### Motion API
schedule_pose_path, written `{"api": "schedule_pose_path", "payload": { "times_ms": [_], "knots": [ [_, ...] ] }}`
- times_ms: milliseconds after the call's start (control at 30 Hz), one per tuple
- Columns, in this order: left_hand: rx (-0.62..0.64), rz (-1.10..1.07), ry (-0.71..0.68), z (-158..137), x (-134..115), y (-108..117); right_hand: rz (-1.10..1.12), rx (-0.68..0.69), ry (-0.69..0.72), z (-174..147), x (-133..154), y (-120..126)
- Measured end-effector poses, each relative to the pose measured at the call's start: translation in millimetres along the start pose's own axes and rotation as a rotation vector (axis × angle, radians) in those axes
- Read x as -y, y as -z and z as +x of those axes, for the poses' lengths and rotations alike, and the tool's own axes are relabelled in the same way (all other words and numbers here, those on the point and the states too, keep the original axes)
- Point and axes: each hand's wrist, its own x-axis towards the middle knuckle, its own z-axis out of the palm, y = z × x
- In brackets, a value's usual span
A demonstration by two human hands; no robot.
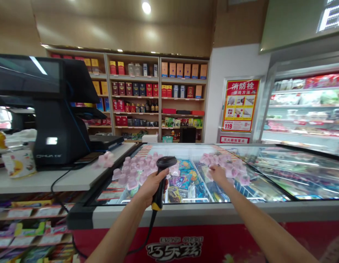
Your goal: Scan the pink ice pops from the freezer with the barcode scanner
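Note:
My left hand (155, 184) is wrapped around the handle of a black and yellow barcode scanner (159, 186), whose head points up and to the right. A cable hangs from the handle's base. On the freezer's glass top, my right hand (219, 175) has its fingers pinched at a small pink cup (209, 174), partly hidden by the fingers. More pink cups (236, 168) crowd behind and to the right of that hand. Left of the scanner lies a larger group of pink cups (135, 168), with a few around the scanner's head.
The glass-topped chest freezer (185, 215) holds bright packets (181, 182) under its lid. At left, a counter (62, 182) carries a black checkout terminal (56, 128) and a small cluster of pink cups (105, 159). Stocked shelves (159, 84) stand behind; a refrigerated display (303, 109) is at right.

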Motion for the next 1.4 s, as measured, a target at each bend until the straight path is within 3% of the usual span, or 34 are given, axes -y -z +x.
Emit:
{"api": "schedule_pose_path", "payload": {
  "times_ms": [133,200,400,833,1033,1100,1267,1400],
  "knots": [
    [0.016,0.007,-0.022,-16,-9,5,0.96,0.004,-0.253,10,34,-9],
    [0.024,0.013,-0.027,-24,-14,7,1.184,0.039,-0.292,15,52,-15],
    [0.052,-0.009,-0.016,-31,-24,8,1.448,0.102,-0.335,25,83,-33],
    [0.066,0.017,-0.013,-8,-11,19,1.482,0.147,-0.35,47,91,-47],
    [0.036,0.007,0.002,4,-13,26,1.348,0.073,-0.313,57,79,-58],
    [0.037,0.013,-0.005,7,-14,27,1.149,0.026,-0.249,56,72,-64],
    [0.009,0.045,-0.013,12,-12,32,0.385,-0.064,-0.012,35,59,-87],
    [0.008,0.038,-0.009,18,-6,37,0.07,-0.029,0.145,14,68,-112]
  ]
}}
